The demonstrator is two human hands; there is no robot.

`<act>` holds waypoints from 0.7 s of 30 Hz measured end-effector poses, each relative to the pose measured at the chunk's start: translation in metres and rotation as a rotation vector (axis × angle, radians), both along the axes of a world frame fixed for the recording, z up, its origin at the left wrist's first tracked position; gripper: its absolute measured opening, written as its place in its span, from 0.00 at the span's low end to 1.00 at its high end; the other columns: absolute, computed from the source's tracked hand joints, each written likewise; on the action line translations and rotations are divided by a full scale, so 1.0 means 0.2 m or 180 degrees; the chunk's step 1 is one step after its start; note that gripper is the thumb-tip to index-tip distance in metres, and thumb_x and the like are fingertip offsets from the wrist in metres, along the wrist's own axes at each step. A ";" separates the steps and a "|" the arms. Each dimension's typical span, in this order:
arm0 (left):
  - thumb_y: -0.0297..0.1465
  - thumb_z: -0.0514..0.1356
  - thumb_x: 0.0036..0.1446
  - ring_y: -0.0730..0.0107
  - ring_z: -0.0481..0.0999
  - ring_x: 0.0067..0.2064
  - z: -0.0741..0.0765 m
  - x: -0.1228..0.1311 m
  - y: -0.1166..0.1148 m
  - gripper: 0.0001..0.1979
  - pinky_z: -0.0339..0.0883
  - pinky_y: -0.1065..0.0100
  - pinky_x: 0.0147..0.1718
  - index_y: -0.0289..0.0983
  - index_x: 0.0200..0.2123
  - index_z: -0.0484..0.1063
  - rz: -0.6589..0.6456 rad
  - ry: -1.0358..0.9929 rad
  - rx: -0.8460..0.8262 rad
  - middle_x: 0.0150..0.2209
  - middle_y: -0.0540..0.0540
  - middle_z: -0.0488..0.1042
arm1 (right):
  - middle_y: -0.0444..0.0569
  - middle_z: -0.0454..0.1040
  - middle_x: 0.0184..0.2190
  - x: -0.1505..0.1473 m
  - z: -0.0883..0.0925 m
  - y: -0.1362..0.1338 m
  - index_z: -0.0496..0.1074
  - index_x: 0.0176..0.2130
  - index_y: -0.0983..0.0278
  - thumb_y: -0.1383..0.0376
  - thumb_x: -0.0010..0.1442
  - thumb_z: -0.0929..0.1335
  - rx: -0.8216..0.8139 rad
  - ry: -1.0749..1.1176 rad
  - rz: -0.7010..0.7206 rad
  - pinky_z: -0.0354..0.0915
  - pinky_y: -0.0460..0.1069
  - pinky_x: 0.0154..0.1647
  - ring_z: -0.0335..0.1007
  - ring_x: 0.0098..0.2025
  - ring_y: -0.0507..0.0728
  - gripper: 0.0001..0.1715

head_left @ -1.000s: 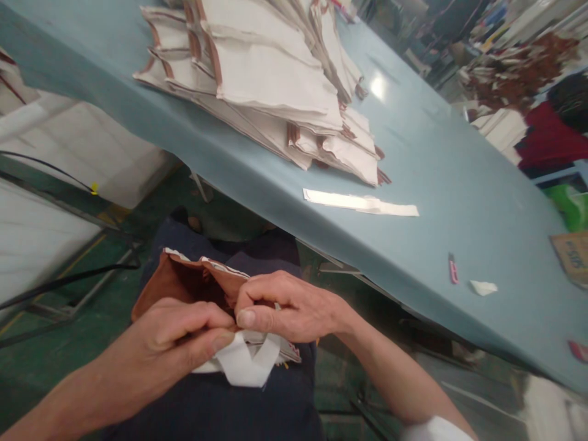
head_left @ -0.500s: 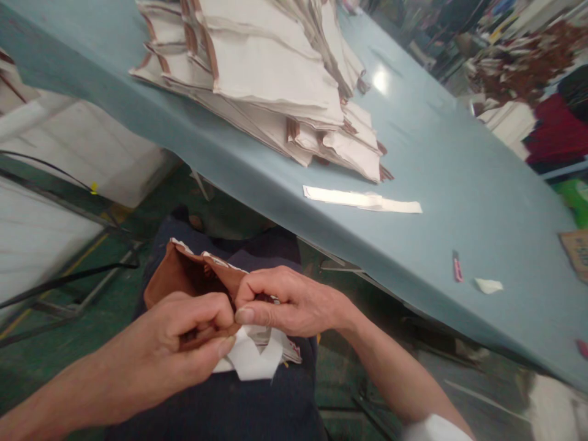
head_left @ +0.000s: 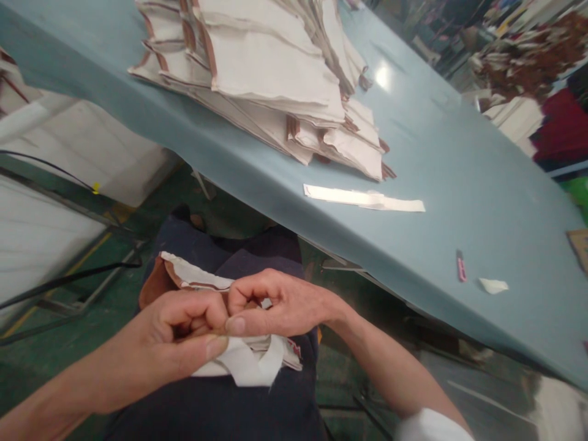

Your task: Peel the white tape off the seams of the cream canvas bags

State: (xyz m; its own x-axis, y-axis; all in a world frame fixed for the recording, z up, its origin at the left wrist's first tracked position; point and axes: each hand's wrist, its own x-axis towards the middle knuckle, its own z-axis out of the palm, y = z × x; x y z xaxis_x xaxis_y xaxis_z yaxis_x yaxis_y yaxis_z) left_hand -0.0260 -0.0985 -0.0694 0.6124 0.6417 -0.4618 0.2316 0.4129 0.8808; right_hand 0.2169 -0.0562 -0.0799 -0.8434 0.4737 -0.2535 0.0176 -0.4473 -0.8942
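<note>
Low in the near middle of the view, over the person's dark-clad lap, the left hand [head_left: 179, 343] and the right hand [head_left: 275, 303] are meeting thumb to thumb. Both are pinching tight on a brown-and-white cloth piece [head_left: 193, 278], whose white strap [head_left: 252, 364] is hanging in a loop just below the thumbs. Beyond them, the blue-grey surface [head_left: 436, 153] is carrying a stack of cream cloth pieces [head_left: 266, 79] at the far left, a white strip [head_left: 362, 199] lying near its front edge, and a small pink tag [head_left: 460, 266] and a white scrap [head_left: 493, 285] lying further right.
</note>
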 end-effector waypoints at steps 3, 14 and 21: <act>0.44 0.65 0.67 0.76 0.54 0.25 0.00 0.01 0.00 0.20 0.46 0.71 0.24 0.41 0.28 0.64 0.0057 -0.0079 -0.0151 0.24 0.59 0.55 | 0.34 0.64 0.25 0.01 0.01 -0.01 0.69 0.33 0.62 0.49 0.64 0.83 0.0379 -0.0093 -0.0171 0.55 0.45 0.30 0.55 0.28 0.48 0.29; 0.40 0.68 0.69 0.76 0.59 0.22 -0.12 -0.04 -0.02 0.15 0.53 0.75 0.19 0.41 0.31 0.75 0.0142 -0.0485 0.0370 0.23 0.57 0.63 | 0.32 0.62 0.23 -0.02 -0.01 -0.10 0.67 0.32 0.61 0.46 0.59 0.86 -0.0351 0.0221 -0.0530 0.50 0.44 0.25 0.51 0.25 0.46 0.34; 0.37 0.64 0.70 0.77 0.56 0.23 -0.01 0.08 0.03 0.19 0.50 0.74 0.19 0.41 0.26 0.66 -0.0064 -0.0346 0.0558 0.22 0.58 0.57 | 0.31 0.57 0.20 -0.02 -0.02 -0.06 0.62 0.27 0.59 0.40 0.52 0.87 -0.0793 0.0046 -0.0032 0.44 0.47 0.22 0.47 0.23 0.46 0.41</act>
